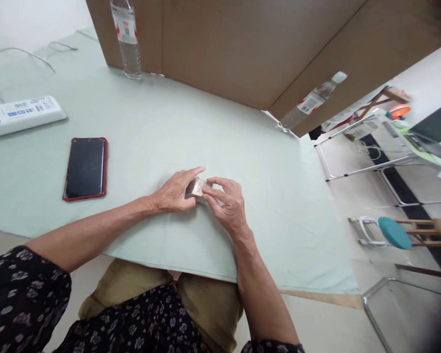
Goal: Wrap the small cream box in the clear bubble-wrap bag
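Note:
Between my hands, near the table's front edge, is a small pale block with pink-red print (198,188), much of it covered by fingers. My left hand (177,191) grips its left side, thumb at the near edge and fingers at the far edge. From the right, my right hand (226,198) closes its thumb and fingertips on the block's other end. Whether the block is a box or a stack of cards cannot be made out. To the left of my hands lies a phone in a red case (85,168), screen dark.
A pale green cloth (150,127) covers the table. A brown cardboard screen (220,44) stands at the back, with water bottles (128,44) (312,102) against it. A white device (25,114) lies at the left. On the right are a teal stool (394,233) and metal frames.

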`<state>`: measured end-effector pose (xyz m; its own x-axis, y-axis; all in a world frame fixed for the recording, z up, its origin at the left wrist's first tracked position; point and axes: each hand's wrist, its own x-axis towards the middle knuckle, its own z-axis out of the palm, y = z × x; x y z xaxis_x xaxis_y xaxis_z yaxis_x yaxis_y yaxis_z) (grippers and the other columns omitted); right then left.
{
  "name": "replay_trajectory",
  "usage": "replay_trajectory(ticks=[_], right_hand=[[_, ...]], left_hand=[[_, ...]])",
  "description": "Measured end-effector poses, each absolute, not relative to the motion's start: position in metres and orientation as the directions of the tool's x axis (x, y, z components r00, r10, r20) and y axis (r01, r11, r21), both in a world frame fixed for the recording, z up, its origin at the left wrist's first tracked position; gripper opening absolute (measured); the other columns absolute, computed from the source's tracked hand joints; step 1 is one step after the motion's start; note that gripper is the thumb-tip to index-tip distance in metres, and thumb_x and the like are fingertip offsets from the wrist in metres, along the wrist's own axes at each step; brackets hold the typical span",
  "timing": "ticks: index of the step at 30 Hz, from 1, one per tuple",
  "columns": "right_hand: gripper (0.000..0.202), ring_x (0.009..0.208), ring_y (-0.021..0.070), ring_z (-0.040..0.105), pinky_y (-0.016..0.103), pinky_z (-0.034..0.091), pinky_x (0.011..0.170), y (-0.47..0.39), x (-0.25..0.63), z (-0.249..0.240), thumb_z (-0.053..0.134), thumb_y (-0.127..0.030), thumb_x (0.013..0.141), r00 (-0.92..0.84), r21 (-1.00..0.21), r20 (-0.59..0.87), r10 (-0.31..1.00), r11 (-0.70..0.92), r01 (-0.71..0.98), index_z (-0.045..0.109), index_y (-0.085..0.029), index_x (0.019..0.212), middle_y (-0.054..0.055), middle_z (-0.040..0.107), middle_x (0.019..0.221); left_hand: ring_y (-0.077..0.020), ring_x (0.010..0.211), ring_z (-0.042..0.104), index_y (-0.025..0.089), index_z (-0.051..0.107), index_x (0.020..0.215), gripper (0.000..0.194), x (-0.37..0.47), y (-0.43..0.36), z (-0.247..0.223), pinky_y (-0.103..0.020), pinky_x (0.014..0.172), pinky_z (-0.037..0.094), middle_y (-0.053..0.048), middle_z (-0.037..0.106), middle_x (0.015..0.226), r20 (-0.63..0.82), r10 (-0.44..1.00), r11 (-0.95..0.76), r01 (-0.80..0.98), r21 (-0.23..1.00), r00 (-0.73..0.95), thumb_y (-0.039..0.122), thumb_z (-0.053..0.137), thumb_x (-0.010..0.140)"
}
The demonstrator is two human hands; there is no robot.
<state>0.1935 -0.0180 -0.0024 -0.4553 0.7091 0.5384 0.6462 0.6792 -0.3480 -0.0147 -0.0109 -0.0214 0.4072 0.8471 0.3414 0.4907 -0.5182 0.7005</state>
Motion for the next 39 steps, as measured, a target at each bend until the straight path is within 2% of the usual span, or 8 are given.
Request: replay_trajectory(ticks=[4,8,12,18,23,28,35,39], right_hand=[[0.014,0.104,0.0218,0.069,0.041,0.048,0.093,-0.02,0.189,-0.002,0.058,-0.027,0.097,-0.42,-0.315,0.605,0.677,0.687,0.654,0.071,-0.026,0.091,0.005,0.076,0.111],[0.015,0.105,0.0219,0.069,0.041,0.049,0.093,-0.021,0.19,0.0,0.055,-0.025,0.098,-0.353,-0.384,0.619,0.701,0.663,0.643,0.069,-0.024,0.092,0.007,0.076,0.113],[0.011,0.109,0.0216,0.068,0.041,0.048,0.095,-0.02,0.196,0.005,0.061,-0.026,0.096,-0.405,-0.41,0.561,0.722,0.668,0.621,0.072,-0.026,0.096,0.005,0.074,0.117],[0.016,0.112,0.0229,0.067,0.042,0.047,0.095,-0.019,0.2,0.008,0.061,-0.027,0.097,-0.514,-0.342,0.499,0.697,0.704,0.623,0.075,-0.029,0.104,0.005,0.073,0.122],[0.014,0.111,0.0225,0.066,0.041,0.045,0.093,-0.019,0.198,0.007,0.061,-0.025,0.097,-0.523,-0.269,0.54,0.659,0.724,0.635,0.074,-0.027,0.102,0.006,0.074,0.122],[0.012,0.103,0.0216,0.067,0.039,0.044,0.089,-0.02,0.188,0.002,0.057,-0.022,0.098,-0.467,-0.26,0.589,0.659,0.702,0.663,0.069,-0.024,0.094,0.006,0.076,0.113],[0.011,0.111,0.0209,0.066,0.037,0.046,0.091,-0.018,0.19,-0.003,0.052,-0.022,0.099,-0.297,-0.45,0.603,0.74,0.624,0.639,0.061,-0.022,0.095,0.008,0.073,0.115],[0.01,0.114,0.0223,0.066,0.04,0.047,0.094,-0.019,0.191,0.001,0.052,-0.023,0.098,-0.239,-0.56,0.56,0.794,0.575,0.596,0.06,-0.023,0.093,0.008,0.072,0.116]], left_hand=[[-0.0244,0.106,0.064,0.017,0.039,0.149,0.078,-0.013,-0.016,-0.018,-0.039,0.096,0.052,-0.013,0.064,0.126,0.421,0.791,-0.602,0.446,0.662,0.444,0.016,0.056,0.073],[-0.0222,0.1,0.064,0.017,0.037,0.151,0.082,-0.012,-0.018,-0.019,-0.035,0.089,0.055,-0.012,0.064,0.124,0.409,0.799,-0.588,0.435,0.682,0.44,0.014,0.056,0.071],[-0.0232,0.107,0.065,0.017,0.037,0.152,0.084,-0.013,-0.016,-0.023,-0.035,0.094,0.054,-0.013,0.061,0.13,0.359,0.839,-0.52,0.409,0.75,0.41,0.016,0.058,0.07],[-0.0262,0.111,0.064,0.014,0.038,0.151,0.084,-0.013,-0.014,-0.026,-0.042,0.1,0.052,-0.013,0.063,0.127,0.336,0.865,-0.476,0.395,0.786,0.373,0.017,0.059,0.07],[-0.026,0.113,0.063,0.015,0.036,0.152,0.085,-0.013,-0.016,-0.022,-0.041,0.102,0.051,-0.012,0.063,0.127,0.307,0.874,-0.457,0.42,0.785,0.377,0.016,0.059,0.07],[-0.0259,0.115,0.062,0.014,0.035,0.152,0.085,-0.011,-0.017,-0.021,-0.04,0.103,0.051,-0.013,0.062,0.13,0.351,0.851,-0.506,0.425,0.751,0.391,0.016,0.058,0.071],[-0.0258,0.117,0.06,0.015,0.034,0.153,0.084,-0.011,-0.018,-0.023,-0.041,0.104,0.049,-0.013,0.061,0.129,0.401,0.814,-0.562,0.394,0.728,0.42,0.016,0.057,0.072],[-0.0255,0.116,0.06,0.018,0.034,0.153,0.084,-0.011,-0.019,-0.02,-0.042,0.104,0.049,-0.012,0.061,0.13,0.367,0.828,-0.522,0.345,0.78,0.424,0.02,0.061,0.074]])
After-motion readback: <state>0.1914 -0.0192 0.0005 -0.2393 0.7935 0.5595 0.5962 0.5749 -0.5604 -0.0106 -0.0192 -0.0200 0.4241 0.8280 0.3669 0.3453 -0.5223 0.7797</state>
